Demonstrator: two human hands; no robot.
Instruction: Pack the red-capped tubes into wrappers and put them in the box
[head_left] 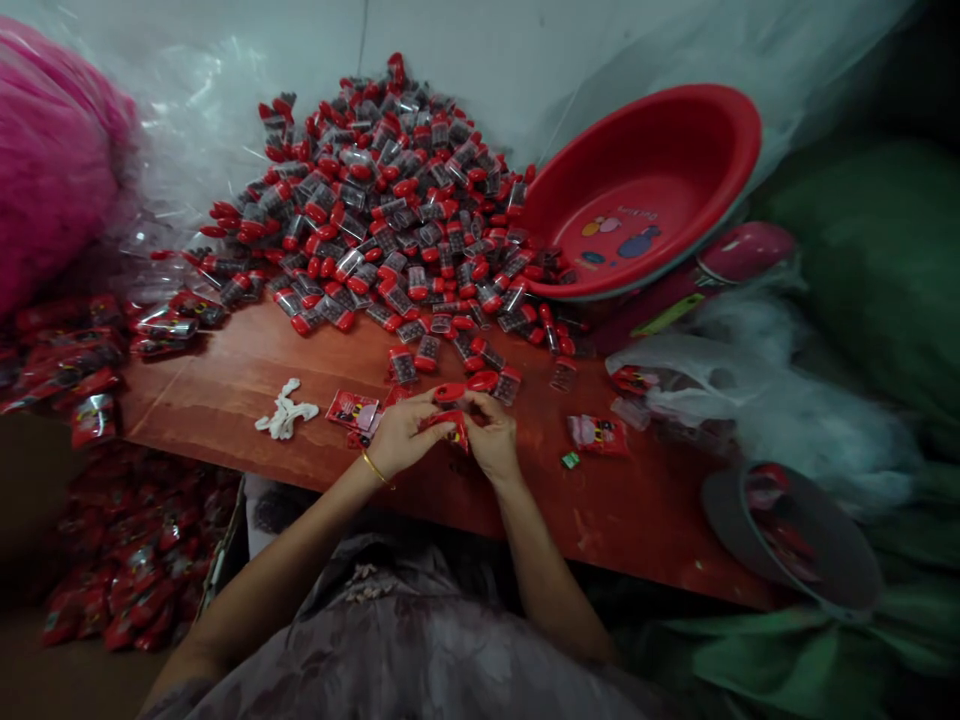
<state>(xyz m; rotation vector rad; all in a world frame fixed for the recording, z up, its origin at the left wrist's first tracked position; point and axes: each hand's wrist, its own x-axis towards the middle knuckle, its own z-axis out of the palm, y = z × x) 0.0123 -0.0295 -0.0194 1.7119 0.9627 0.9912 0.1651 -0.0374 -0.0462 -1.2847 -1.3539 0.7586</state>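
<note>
Near the front edge of the table, my left hand (pixel 403 436) and my right hand (pixel 491 440) are close together, fingers closed on a small red printed packet (pixel 456 432) between them. Fingers cover much of it. Just beyond my fingertips are red oval caps (pixel 450 392), and I cannot tell whether I touch them. A large heap of small clear containers with red caps and dark contents (pixel 375 215) spreads behind my hands. Left of my left hand lies another red printed packet (pixel 352 410); one more packet (pixel 598 434) rests to the right of my right hand.
A red basin (pixel 645 200) leans at the heap's right. White crumpled pieces (pixel 286 410) lie on the reddish table (pixel 225 440). Red packets (pixel 142 560) pile up below left. A grey bin (pixel 810 540) stands at right, near clear plastic bags (pixel 787 400). A pink bag (pixel 52 160) bulges at left.
</note>
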